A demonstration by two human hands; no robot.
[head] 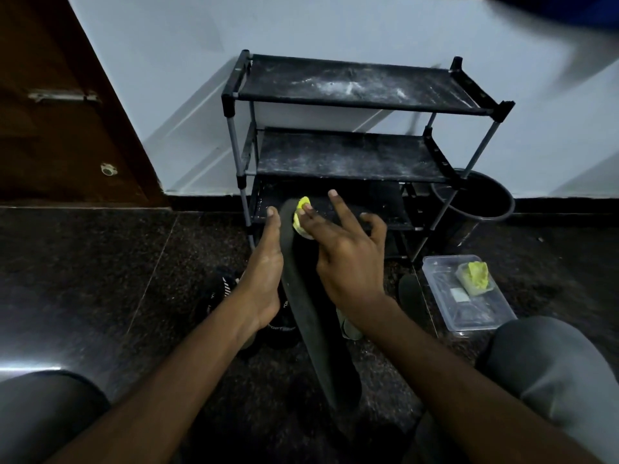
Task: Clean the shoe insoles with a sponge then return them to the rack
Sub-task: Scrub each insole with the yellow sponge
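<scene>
The insole (311, 313) is at the centre of the view, a long black strip tilted up off the floor (100, 279), heel end low toward 6 o'clock and toe end raised toward 12. It is probably held up like this so the top face looks toward the person and can take pressure without bending away.

The left hand (264, 266) lies along the insole's 9 o'clock edge with its fingers straight and pressed together. It seems to back the insole as a brace; the thumb is hidden, so a pinch behind cannot be ruled out.

The right hand (348, 259) comes in from 3 o'clock with its fingers spread. Two straight fingers press the yellow sponge (302, 209) flat onto the toe end while the other fingers lift clear. The step in hand looks like scrubbing the toe area, so the cleaning appears to be partway through.

At about 4 o'clock, a clear plastic container (482, 313) sits on the floor with a second sponge (475, 274) inside, within reach of the right hand. Just beside it, toward the centre, lies what looks like a second insole (410, 293). A dark shoe (221, 293) rests below the left wrist.

At 12 o'clock stands the black rack (351, 85), its upper shelves dusty and bare, near enough for the return. A round dark bin (482, 202) stands by the rack's leg at 2 o'clock.
</scene>
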